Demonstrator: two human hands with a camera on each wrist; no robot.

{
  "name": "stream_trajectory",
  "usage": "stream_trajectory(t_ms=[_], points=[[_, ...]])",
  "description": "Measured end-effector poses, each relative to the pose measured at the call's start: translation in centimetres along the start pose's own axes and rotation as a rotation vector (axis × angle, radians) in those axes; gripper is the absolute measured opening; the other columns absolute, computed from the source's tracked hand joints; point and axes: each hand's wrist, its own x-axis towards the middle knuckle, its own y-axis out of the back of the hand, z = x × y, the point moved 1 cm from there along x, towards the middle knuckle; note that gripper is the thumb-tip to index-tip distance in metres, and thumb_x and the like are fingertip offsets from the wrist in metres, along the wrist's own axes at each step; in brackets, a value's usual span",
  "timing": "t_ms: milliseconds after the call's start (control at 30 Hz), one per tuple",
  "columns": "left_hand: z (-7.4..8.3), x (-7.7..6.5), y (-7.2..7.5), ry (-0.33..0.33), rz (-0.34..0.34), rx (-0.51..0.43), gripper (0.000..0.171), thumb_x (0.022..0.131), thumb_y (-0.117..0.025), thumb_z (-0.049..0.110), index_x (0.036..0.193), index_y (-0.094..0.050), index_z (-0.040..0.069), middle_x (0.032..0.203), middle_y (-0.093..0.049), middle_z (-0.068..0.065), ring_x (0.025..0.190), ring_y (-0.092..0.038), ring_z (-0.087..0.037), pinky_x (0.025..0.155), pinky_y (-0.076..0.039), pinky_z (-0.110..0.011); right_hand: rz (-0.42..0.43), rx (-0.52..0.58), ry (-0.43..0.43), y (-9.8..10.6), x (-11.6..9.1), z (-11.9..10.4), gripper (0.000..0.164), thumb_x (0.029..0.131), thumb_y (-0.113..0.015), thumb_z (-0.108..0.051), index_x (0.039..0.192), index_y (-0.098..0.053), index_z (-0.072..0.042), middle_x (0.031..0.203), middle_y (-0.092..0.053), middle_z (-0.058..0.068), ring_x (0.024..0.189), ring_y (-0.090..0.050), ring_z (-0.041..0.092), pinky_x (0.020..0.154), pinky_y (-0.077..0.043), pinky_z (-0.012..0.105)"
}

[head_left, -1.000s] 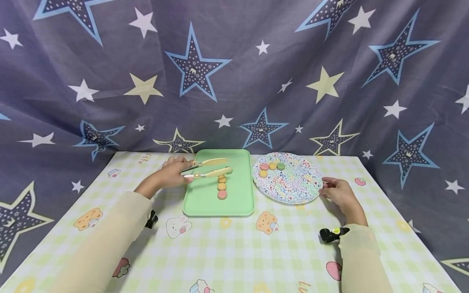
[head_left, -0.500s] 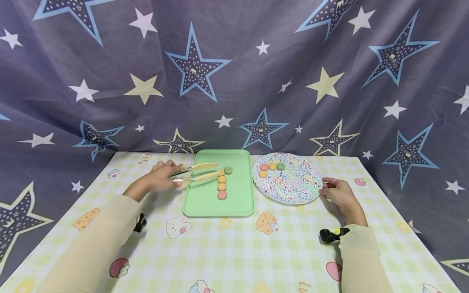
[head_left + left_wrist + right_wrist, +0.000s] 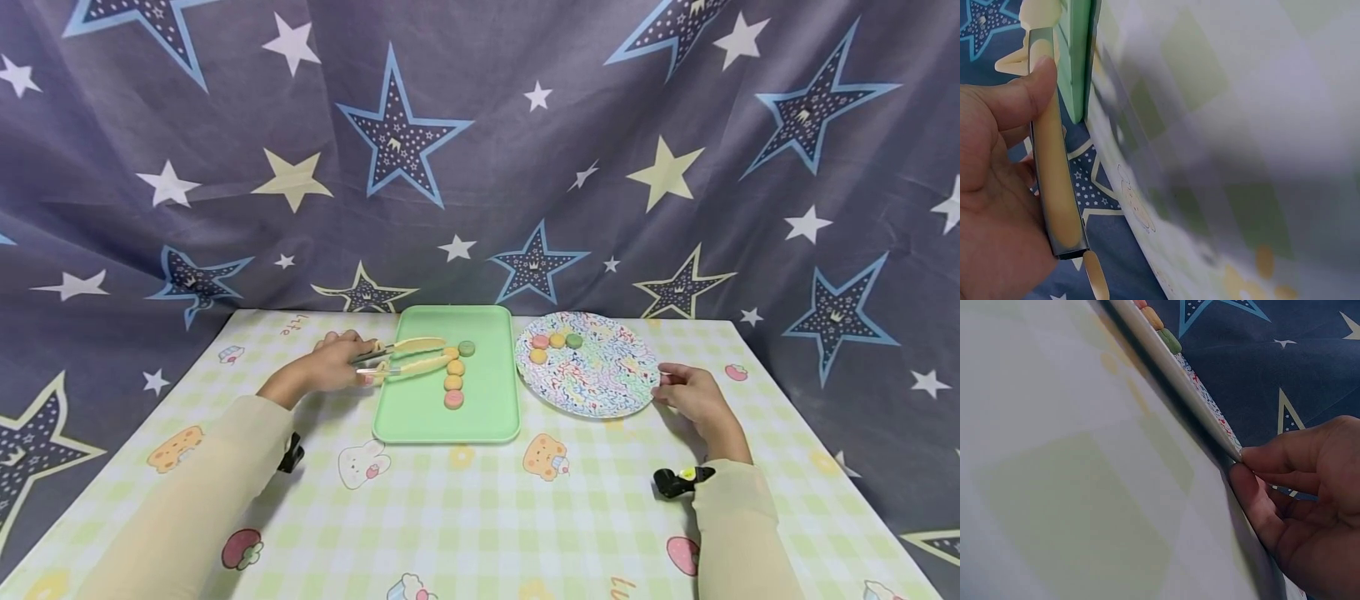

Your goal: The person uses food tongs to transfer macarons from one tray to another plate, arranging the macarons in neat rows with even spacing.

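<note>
In the head view my left hand grips a pair of tongs with cream tips over the green tray. The tong tips stand apart beside the farthest yellow macaron; contact cannot be told. A green macaron lies to its right. More yellow ones and a pink macaron run toward the near side. In the left wrist view the thumb presses along the tongs' handle. My right hand pinches the right rim of the speckled plate, thumb and finger meeting at its edge.
On the plate's left part sit a pink macaron, a green macaron and two yellow ones. The tray and plate stand side by side on a checked tablecloth. A star-patterned curtain hangs behind the table.
The tongs have drawn back left with my left hand, leaving the green macaron on the tray outside their tips. During the last half second little moved. My right hand stays on the plate.
</note>
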Motion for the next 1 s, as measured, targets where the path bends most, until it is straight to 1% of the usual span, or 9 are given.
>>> stream_trajectory(t_ms=[300,433,700,1000], points=[[0.43,0.33,-0.30,-0.012,0.002,-0.033,0.075,0.088,-0.076,0.023,0.149,-0.045,-0.007,0.127,-0.056,-0.023,0.096,-0.042,-0.030,0.085,-0.033,-0.044,-0.001,0.008,-0.002,-0.14,0.13,-0.04,0.059,0.094,-0.061,0.005,0.149,-0.042,0.011,0.115,-0.053,0.015,0.091,-0.056,0.014,0.075,-0.054,0.020],[0.58,0.40,-0.34,-0.006,-0.008,-0.026,0.074,0.090,-0.075,0.024,0.150,-0.045,-0.007,0.129,-0.055,-0.023,0.098,-0.043,-0.031,0.087,-0.033,-0.045,-0.002,0.010,-0.007,-0.13,0.06,-0.09,0.059,0.094,-0.062,0.005,0.149,-0.042,0.011,0.115,-0.053,0.015,0.091,-0.056,0.014,0.075,-0.054,0.020],[0.37,0.50,-0.57,-0.003,-0.003,-0.015,0.074,0.090,-0.075,0.025,0.150,-0.045,-0.006,0.131,-0.055,-0.023,0.101,-0.044,-0.032,0.090,-0.034,-0.048,0.000,0.009,-0.010,-0.07,0.00,-0.21,0.059,0.093,-0.062,0.006,0.149,-0.042,0.011,0.114,-0.054,0.015,0.091,-0.056,0.015,0.075,-0.054,0.020],[0.08,0.47,-0.72,0.005,-0.013,-0.033,0.074,0.092,-0.075,0.026,0.151,-0.044,-0.005,0.131,-0.055,-0.021,0.099,-0.042,-0.030,0.088,-0.033,-0.045,0.001,0.015,-0.014,-0.21,-0.06,-0.20,0.060,0.094,-0.060,0.007,0.150,-0.041,0.011,0.115,-0.054,0.016,0.094,-0.057,0.018,0.076,-0.055,0.022]])
